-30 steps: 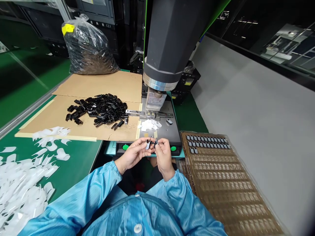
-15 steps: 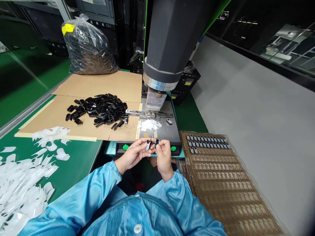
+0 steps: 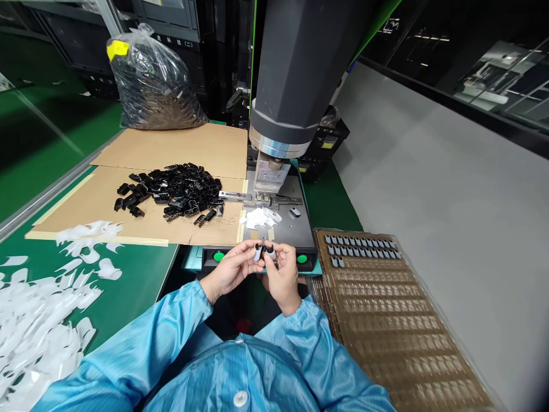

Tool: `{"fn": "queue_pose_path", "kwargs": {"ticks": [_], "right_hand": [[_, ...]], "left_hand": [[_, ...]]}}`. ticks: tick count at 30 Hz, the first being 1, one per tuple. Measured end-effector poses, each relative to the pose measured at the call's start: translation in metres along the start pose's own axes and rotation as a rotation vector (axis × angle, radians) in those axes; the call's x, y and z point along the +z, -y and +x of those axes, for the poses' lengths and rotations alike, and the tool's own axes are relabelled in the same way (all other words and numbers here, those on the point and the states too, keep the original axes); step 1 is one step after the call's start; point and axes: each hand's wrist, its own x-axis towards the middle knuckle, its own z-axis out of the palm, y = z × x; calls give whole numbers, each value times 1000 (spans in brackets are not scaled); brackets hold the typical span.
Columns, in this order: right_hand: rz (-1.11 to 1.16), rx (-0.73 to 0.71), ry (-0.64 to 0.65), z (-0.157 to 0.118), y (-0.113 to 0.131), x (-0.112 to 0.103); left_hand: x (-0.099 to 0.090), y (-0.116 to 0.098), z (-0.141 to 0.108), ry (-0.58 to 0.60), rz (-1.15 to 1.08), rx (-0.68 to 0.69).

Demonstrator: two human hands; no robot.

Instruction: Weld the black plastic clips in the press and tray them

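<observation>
My left hand (image 3: 235, 269) is closed on a small black plastic part (image 3: 258, 252) with a pale grey-white face. My right hand (image 3: 283, 276) pinches a second part of the same kind (image 3: 270, 252), close beside the first. Both hands are together just in front of the machine base, between its two green buttons. Beyond them a small pile of white film pieces (image 3: 261, 217) lies on the metal plate. One more grey-faced part (image 3: 295, 212) rests on that plate to the right.
A press head (image 3: 283, 86) hangs over the metal fixture (image 3: 262, 198). On cardboard at left lies a heap of black parts (image 3: 184, 191), with a filled plastic bag (image 3: 156, 86) behind. White pieces (image 3: 43, 320) cover the green table. A brown tray (image 3: 386, 320) at right holds several finished-looking parts.
My right hand has turned its part so that the pale face now shows toward me, and its fingers have shifted slightly. The left hand has hardly moved.
</observation>
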Motion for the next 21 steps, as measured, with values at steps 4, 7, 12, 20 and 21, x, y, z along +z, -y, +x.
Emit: {"fn": "queue_pose_path", "kwargs": {"ticks": [4,7,12,20,21], "right_hand": [[-187,-84,-20,2,4,-6],[-277,-136,-36,3,3,-8],[-408,-221,-43,4,-4,-12],[-497,-235,-39,8,-7,-16],[-491,-233,-43,8,-7,-16]], "left_hand": [[0,1,0,9,12,8],[0,2,0,7,27,14],[3,1,-2,27,64,22],[6,0,-4,48,123,58],[6,1,-4,51,124,51]]}}
